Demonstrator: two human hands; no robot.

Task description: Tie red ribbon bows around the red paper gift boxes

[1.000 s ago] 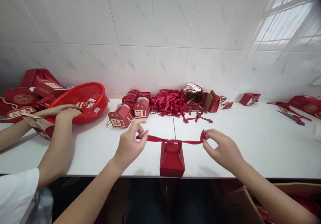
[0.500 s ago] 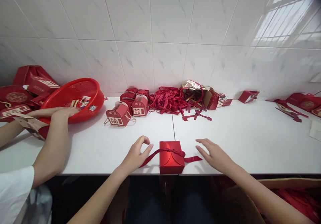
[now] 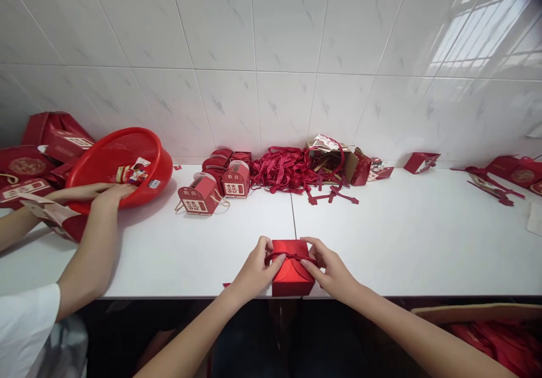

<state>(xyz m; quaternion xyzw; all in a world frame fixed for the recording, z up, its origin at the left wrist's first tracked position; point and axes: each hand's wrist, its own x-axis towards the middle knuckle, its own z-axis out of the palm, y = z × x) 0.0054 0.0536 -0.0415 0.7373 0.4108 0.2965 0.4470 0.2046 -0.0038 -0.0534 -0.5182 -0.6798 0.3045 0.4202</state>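
White table (image 3: 398,242), glossy tile wall (image 3: 288,28) — left hand (image 3: 256,266), right hand (image 3: 333,266), both narrow around ribbon (image 3: 292,256) on red box (image 3: 293,286)

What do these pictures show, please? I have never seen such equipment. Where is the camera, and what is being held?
There is no machine here: a person works with bare hands. The camera is worn on the head, looking forward and down. On the white table stands a red box with a ribbon tied across its top. The left hand and right hand touch it from both sides; whether they grip the ribbon is unclear. Behind lie small printed boxes and a ribbon pile. At left, another person's hand reaches into a red basket.
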